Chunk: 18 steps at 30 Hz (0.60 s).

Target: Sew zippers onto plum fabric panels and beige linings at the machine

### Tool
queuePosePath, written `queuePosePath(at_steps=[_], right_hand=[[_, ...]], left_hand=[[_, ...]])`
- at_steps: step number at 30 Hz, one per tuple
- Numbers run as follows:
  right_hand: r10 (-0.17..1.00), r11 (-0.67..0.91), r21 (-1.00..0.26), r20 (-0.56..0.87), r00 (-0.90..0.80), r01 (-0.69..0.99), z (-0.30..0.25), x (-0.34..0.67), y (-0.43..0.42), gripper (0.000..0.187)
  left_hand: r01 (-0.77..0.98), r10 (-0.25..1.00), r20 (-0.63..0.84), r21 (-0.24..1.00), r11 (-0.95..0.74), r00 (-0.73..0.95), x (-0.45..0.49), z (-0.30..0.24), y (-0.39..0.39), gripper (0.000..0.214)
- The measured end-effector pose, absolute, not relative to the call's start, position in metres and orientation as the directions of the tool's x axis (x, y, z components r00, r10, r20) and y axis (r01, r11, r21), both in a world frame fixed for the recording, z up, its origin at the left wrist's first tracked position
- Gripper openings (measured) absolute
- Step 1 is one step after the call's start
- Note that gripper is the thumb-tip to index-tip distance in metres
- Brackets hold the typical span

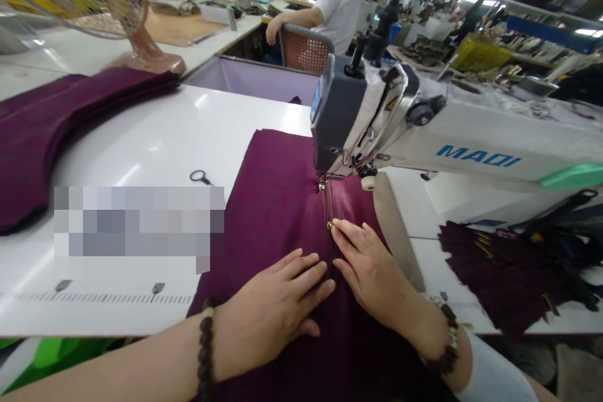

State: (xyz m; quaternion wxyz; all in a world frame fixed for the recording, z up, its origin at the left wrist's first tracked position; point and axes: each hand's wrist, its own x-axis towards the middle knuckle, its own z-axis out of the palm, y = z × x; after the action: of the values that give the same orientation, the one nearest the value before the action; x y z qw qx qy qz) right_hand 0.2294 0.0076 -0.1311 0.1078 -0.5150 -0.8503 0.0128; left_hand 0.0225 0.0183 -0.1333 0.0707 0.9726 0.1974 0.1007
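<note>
Purple fabric [276, 201] on white table [155, 132], left hand [271, 301] and right hand [379, 270] loosely spread atop, workshop [438, 28] behind

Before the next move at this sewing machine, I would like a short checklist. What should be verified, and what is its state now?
1. Purple fabric under presser foot: ok.
2. Left hand flat on fabric, away from presser foot: ok.
3. Right hand away from presser foot: ok, fingertip at zipper slider.
4. Zipper slider apart from presser foot: ok.
5. Needle raised: cannot tell, too small.
</note>
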Motion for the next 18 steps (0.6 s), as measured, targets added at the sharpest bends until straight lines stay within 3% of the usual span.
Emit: queuePosePath(at_steps=[18], right_hand=[[0.895,0.431,-0.140,0.192,-0.403,0.891,-0.1326,0.2245,0.0094,0.041]], left_hand=[[0.367,0.403,0.177,0.205,-0.907,0.898,0.0187,-0.1322,0.0223,0.045]])
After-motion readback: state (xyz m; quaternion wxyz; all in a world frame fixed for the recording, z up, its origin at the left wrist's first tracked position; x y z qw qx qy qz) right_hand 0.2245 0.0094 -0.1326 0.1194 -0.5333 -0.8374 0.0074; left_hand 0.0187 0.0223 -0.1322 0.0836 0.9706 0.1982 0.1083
